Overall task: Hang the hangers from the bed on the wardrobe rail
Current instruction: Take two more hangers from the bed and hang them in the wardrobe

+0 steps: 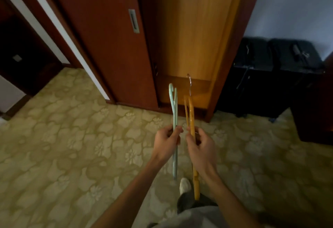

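Pale green plastic hangers (174,119) in the left hand (166,143), a wooden hanger (191,119) in the right hand (201,148), both gripped mid-length; light, stiff, likely slick; open wardrobe (189,38) at twelve o'clock

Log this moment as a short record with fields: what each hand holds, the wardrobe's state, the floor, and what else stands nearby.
left hand: grips the pale green hanger, hook up
right hand: grips the orange hanger, metal hook up
wardrobe: straight ahead, sliding door pushed left, interior open; rail not in view
floor: patterned carpet
nearby: black cases to the right of the wardrobe
hung so far: cannot tell
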